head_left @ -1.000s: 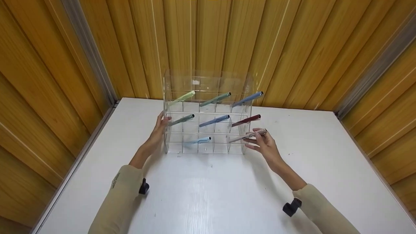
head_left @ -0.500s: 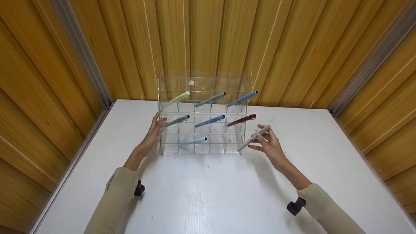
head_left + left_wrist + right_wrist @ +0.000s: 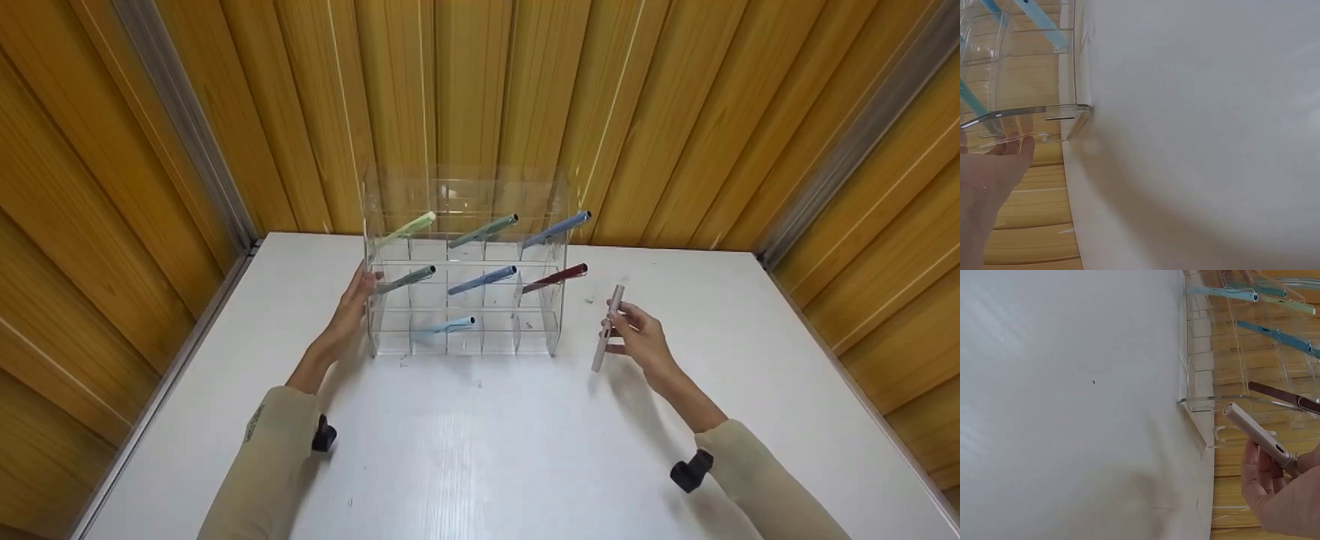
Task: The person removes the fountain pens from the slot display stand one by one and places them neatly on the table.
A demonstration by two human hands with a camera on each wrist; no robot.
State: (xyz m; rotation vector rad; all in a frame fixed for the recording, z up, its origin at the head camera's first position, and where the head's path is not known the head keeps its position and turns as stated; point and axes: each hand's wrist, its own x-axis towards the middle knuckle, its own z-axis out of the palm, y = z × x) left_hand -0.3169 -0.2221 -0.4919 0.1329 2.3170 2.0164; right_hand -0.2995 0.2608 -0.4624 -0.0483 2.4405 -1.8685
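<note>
A clear acrylic pen rack (image 3: 465, 309) stands on the white table, with pens slanting out of its tiers. My left hand (image 3: 351, 304) holds the rack's left side panel; the left wrist view shows that hand (image 3: 994, 174) at the panel edge, some fingers seen through the plastic. Off the rack's right side, my right hand (image 3: 643, 341) pinches a pale pinkish-grey pen (image 3: 606, 330) between thumb and fingers. The pen is tilted, clear of the rack. In the right wrist view, the pen's (image 3: 1255, 430) open-looking round end points toward the rack.
The rack bears a light green pen (image 3: 409, 229), a dark red pen (image 3: 555, 278), a light blue pen (image 3: 450, 325) and several other blue and green pens. Yellow wood-look panels (image 3: 465, 97) rise behind the white table (image 3: 450, 450). Small specks dot the tabletop.
My right hand has drawn the pale pen out of the rack's bottom right and moved it rightward, turning it more upright. The left hand has stayed on the rack.
</note>
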